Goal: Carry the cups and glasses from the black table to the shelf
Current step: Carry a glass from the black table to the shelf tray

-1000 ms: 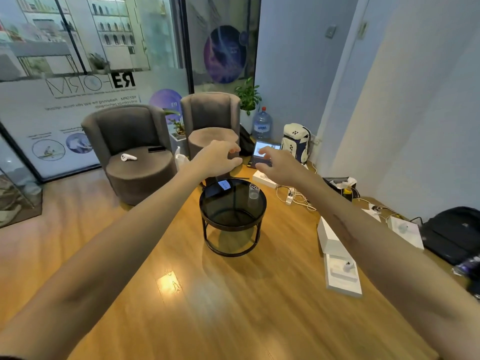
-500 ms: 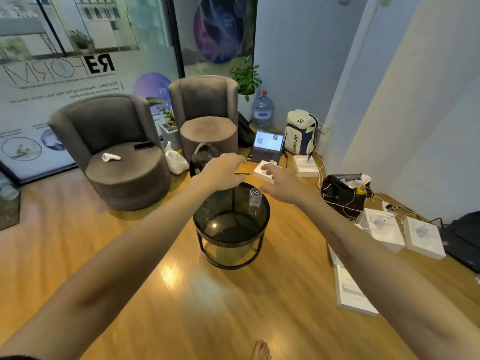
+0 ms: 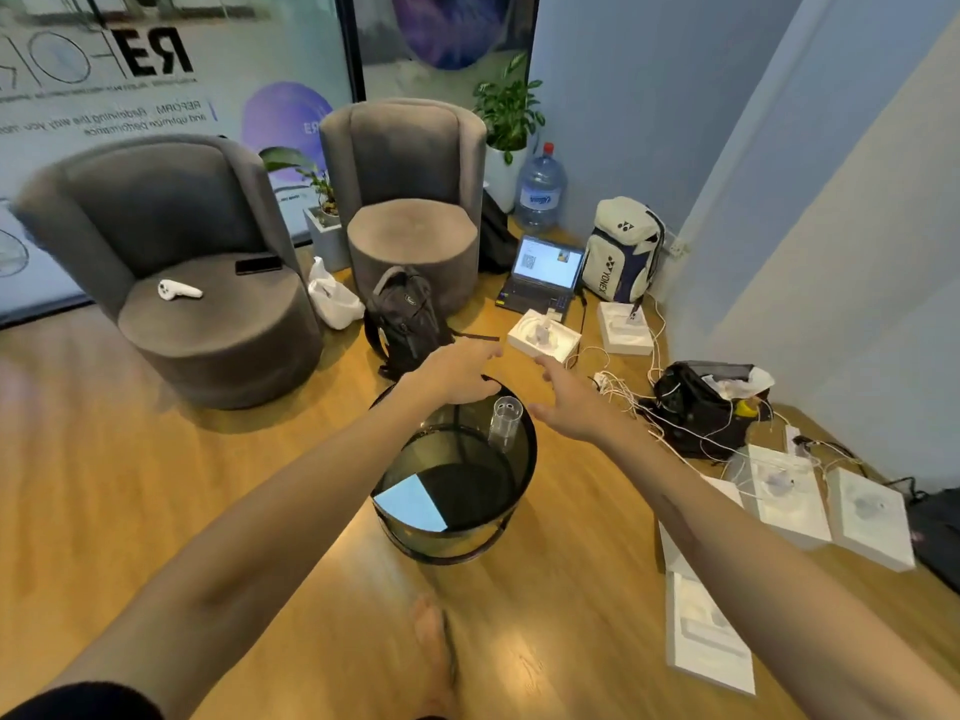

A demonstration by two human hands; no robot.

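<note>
A clear glass point(image 3: 505, 418) is seen standing upright on the round black table point(image 3: 511, 504), near the far right part of its dark top. Both arms are stretched out over the table. The left hand point(image 3: 457, 374) is held above the far edge, palm down, fingers loosely extended and nothing gripped — it is near the glass but apart from it. The right hand point(image 3: 569, 400) is held just to the right of the glass, fingers spread and relaxed, nothing held; no contact with the glass can be made out.

Behind the table a dark backpack point(image 3: 402, 317) is propped on the wooden floor in front of two grey armchairs point(image 3: 415, 200). An open laptop point(image 3: 543, 275) and a white sports bag point(image 3: 623, 249) are set near the wall — white boxes point(image 3: 867, 517) and tangled cables point(image 3: 631, 394) are scattered to the right.
</note>
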